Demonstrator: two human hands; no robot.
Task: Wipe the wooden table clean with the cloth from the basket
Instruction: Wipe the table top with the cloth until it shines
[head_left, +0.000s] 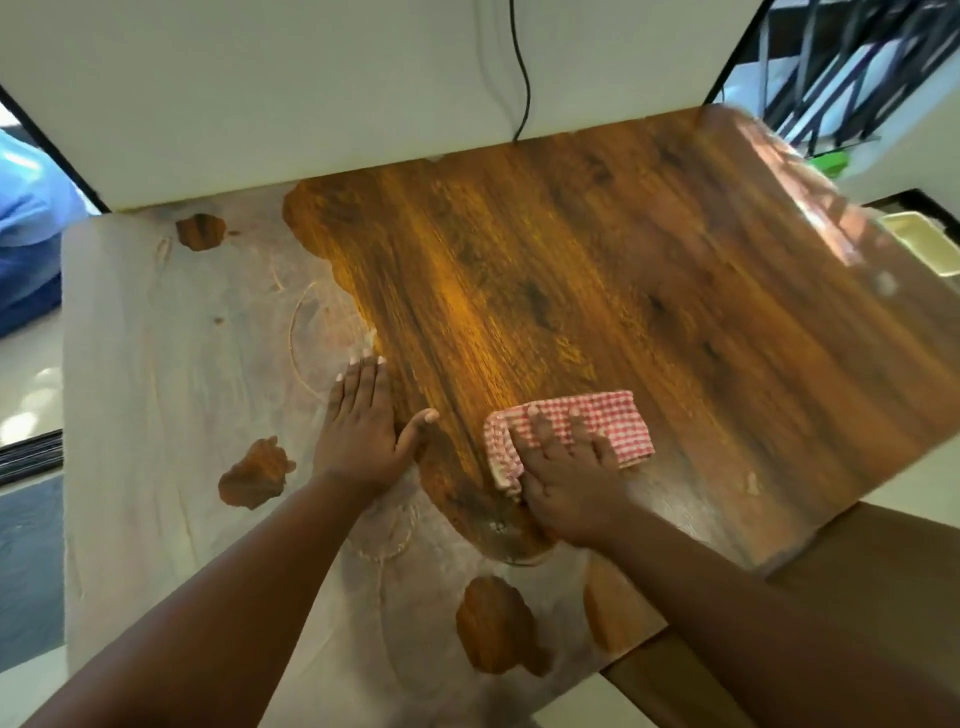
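Right hand (566, 483), fingers straight, presses cloth (597, 421) on counter (675, 260); left hand (358, 431), flat, empty, left of cloth, could smear pale film (182, 364) (dust?) under it.

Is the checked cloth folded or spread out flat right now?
Folded: the red-checked cloth is a small thick pad, doubled layers showing at its left edge, pressed under the flat fingers of the right hand.

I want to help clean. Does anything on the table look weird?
Yes. A pale, dusty-looking film covers the left side of the wooden table, with brown patches showing through. The right hand presses the checked cloth near the film's edge; the left hand lies flat.
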